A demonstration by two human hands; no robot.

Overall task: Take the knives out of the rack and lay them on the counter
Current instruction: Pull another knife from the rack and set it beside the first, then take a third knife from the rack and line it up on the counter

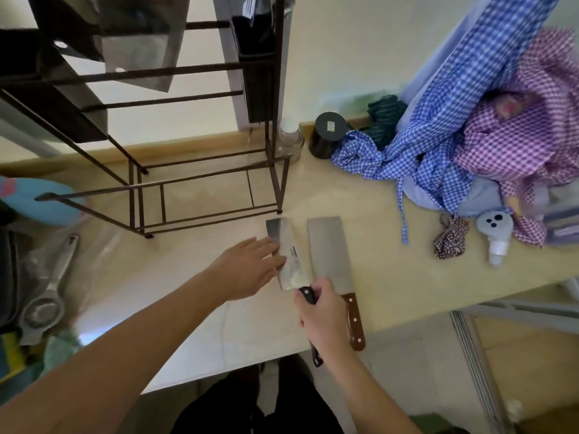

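Observation:
Two cleavers lie side by side on the beige counter [391,270] in front of the dark metal rack [200,183]. The left one, a black-handled cleaver [289,255], has my right hand [324,317] closed round its handle, and my left hand [247,267] rests flat with fingertips on the blade's left side. The brown-handled cleaver [332,252] lies flat just to the right, untouched, its handle reaching past the counter's front edge. High in the rack, at least two more broad blades [141,54] hang blade-down from its upper bars.
A pile of blue and purple checked cloth [470,136] covers the right of the counter, with a small spray bottle [498,239] beside it. A black cup [327,134] and a clear jar [291,139] stand by the wall. A metal strainer [50,296] lies at the left.

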